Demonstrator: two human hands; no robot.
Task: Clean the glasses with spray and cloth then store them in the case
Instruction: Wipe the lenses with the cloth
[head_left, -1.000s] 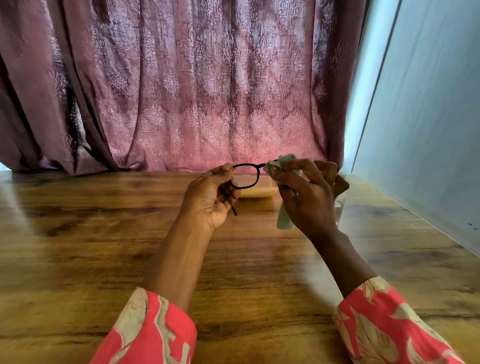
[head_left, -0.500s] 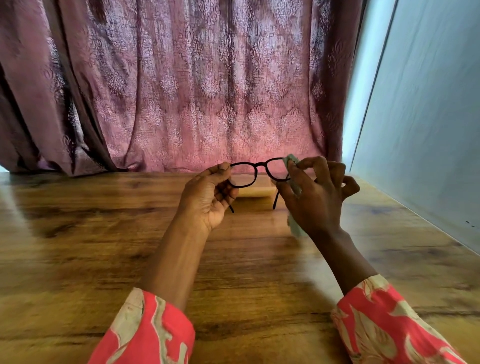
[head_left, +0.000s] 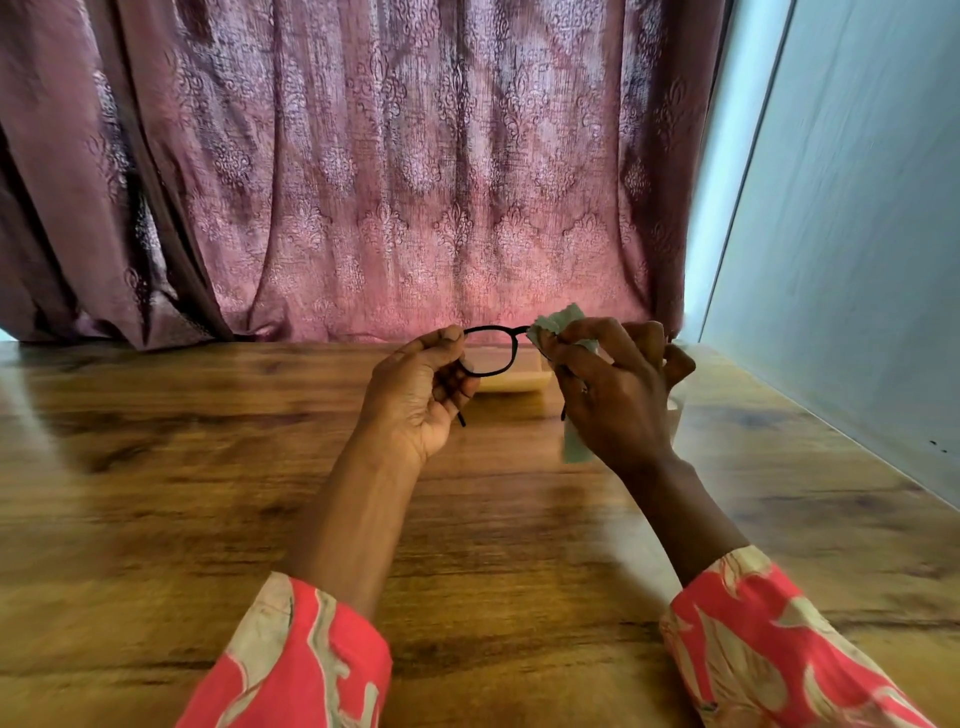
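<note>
Black-framed glasses (head_left: 493, 353) are held up above the wooden table (head_left: 208, 467). My left hand (head_left: 421, 395) pinches their left end between thumb and fingers. My right hand (head_left: 613, 395) holds a pale green cloth (head_left: 558, 322) folded over the right lens, which is hidden under it; the cloth's tail hangs below the palm. A tan case (head_left: 514, 382) lies on the table behind the glasses, partly hidden by both hands. A clear, spray-bottle-like object (head_left: 678, 402) shows faintly behind my right hand.
A maroon patterned curtain (head_left: 415, 182) hangs along the table's far edge. A pale blue wall (head_left: 857, 260) runs along the right side of the table.
The cloth has slid back over the right lens, which was uncovered half a second ago. My left hand keeps its hold in about the same place.
</note>
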